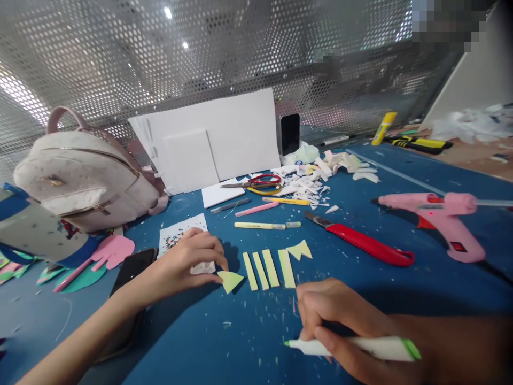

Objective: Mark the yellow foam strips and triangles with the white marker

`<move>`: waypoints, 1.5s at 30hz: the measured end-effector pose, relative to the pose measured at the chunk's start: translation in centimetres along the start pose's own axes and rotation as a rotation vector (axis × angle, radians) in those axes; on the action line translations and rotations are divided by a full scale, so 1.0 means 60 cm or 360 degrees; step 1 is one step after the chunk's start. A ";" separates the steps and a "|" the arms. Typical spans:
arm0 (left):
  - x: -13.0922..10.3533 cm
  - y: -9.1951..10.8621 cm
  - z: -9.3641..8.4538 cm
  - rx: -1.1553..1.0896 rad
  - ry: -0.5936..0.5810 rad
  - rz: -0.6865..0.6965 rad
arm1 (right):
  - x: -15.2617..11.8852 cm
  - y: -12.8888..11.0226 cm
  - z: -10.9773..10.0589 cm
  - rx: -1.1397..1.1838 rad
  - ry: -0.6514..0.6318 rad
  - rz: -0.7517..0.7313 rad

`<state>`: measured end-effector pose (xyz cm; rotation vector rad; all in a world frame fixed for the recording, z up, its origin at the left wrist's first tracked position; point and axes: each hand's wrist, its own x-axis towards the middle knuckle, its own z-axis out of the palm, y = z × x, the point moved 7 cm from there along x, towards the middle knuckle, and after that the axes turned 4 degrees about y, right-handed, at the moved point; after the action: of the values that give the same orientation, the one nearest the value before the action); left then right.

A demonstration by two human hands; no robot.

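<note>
My left hand pinches a small yellow-green triangular piece between thumb and fingers, just above the blue table. In my right hand lies a white marker with a green tip pointing left, uncapped. Between the hands several yellow-green strips stand side by side in a row. A notched piece of the same colour rests at the row's right end. Behind them lies a pale yellow pen with its cap off beside it.
A red utility knife and a pink glue gun lie at right. Scissors, pens and white scraps sit farther back. A backpack and a dark phone are at left. White boards lean against the perforated panel.
</note>
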<state>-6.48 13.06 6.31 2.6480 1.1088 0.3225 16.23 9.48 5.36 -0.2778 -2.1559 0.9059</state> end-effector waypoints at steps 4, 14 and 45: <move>0.020 -0.017 0.005 -0.0048 -0.0116 0.0042 | -0.001 -0.003 0.003 -0.0003 -0.0026 -0.0013; 0.026 -0.007 0.020 -0.0110 0.0193 -0.0325 | 0.001 -0.001 0.004 -0.0074 0.0012 -0.0081; -0.027 0.115 0.133 -0.0443 0.0548 -0.0311 | 0.014 0.042 0.030 -0.0217 -0.0367 0.0177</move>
<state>-0.64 6.09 0.80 2.2717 1.3011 0.8493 14.09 10.75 3.31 -0.3799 -2.4409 0.8903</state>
